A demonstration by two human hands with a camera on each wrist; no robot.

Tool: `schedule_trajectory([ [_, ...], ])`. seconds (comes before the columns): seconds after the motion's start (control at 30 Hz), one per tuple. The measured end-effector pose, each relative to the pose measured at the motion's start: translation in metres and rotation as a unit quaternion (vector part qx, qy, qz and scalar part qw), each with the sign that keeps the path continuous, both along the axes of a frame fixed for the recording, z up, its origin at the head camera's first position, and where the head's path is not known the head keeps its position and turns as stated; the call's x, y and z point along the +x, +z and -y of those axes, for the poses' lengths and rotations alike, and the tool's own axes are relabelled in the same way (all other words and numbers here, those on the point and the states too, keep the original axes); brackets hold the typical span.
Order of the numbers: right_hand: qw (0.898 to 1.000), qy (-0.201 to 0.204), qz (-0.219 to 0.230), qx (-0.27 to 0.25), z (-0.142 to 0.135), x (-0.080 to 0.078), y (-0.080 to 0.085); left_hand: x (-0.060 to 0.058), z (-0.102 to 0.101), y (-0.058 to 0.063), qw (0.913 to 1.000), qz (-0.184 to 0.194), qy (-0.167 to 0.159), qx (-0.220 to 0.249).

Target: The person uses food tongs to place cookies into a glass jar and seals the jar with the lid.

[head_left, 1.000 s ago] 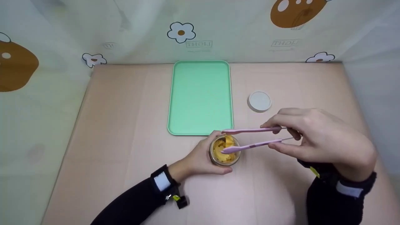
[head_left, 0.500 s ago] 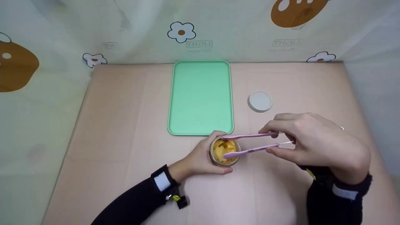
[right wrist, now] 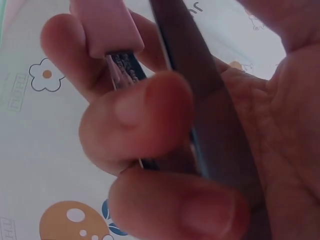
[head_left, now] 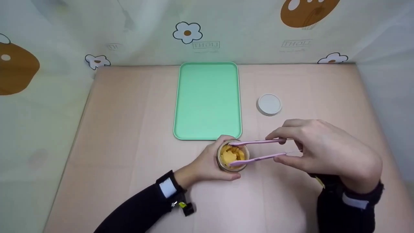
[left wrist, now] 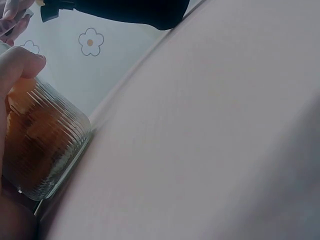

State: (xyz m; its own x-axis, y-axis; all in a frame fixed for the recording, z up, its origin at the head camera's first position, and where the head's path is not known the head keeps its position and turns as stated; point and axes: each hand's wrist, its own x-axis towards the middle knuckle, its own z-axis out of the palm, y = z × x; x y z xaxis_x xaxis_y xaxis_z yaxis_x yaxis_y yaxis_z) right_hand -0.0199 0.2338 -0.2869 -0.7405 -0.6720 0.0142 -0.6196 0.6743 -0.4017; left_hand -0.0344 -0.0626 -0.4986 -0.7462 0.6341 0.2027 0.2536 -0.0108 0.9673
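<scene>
My left hand (head_left: 208,161) holds a ribbed clear glass jar (left wrist: 62,145) that stands on the table. Yellow-orange chunks (head_left: 229,156) fill the jar, their kind not clear. My right hand (head_left: 326,149) grips a pair of pink-tipped tongs (head_left: 258,158) by the metal handles. Both tong arms are spread, with their tips in the jar's mouth at either side of the chunks. In the right wrist view, fingers curl round the metal tong arm (right wrist: 200,100), and a pink sleeve (right wrist: 110,27) covers its far part.
A light green tray (head_left: 207,100) lies behind the jar, close to my left fingertips. Right of it a round white lid (head_left: 269,104) lies on the pale table (head_left: 129,113). A patterned curtain (head_left: 226,26) hangs along the back and sides.
My right hand has moved a little left and toward me, taking the tong tips from above the jar down into its mouth. A chunk near the tips has dropped or shifted. The left hand stays still.
</scene>
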Motion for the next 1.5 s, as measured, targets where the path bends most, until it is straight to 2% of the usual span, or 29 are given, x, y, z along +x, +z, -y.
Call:
schedule_trajectory([
  [0.67, 0.999, 0.026, 0.002, -0.032, -0.002, -0.005, -0.001, 0.0, 0.0, -0.001, 0.9999, 0.003, -0.01, 0.009],
  [0.8, 0.999, 0.025, -0.008, -0.044, -0.002, -0.009, -0.001, -0.001, 0.001, -0.001, 0.9999, -0.01, -0.008, 0.003],
  [1.0, 0.998, 0.026, -0.016, -0.062, -0.004, -0.025, -0.008, -0.002, 0.0, -0.002, 0.9999, -0.009, -0.011, 0.009],
  [1.23, 0.998, -0.016, -0.008, -0.057, 0.0, -0.046, -0.02, -0.001, 0.0, -0.001, 0.9999, 0.001, -0.006, 0.009],
  [1.37, 0.997, -0.033, -0.02, -0.069, 0.008, -0.061, -0.033, -0.001, 0.001, -0.001, 0.9999, 0.004, -0.007, 0.008],
  [1.5, 0.995, -0.048, -0.027, -0.088, 0.021, -0.078, -0.053, -0.001, 0.001, -0.001, 1.0, 0.005, -0.006, 0.004],
])
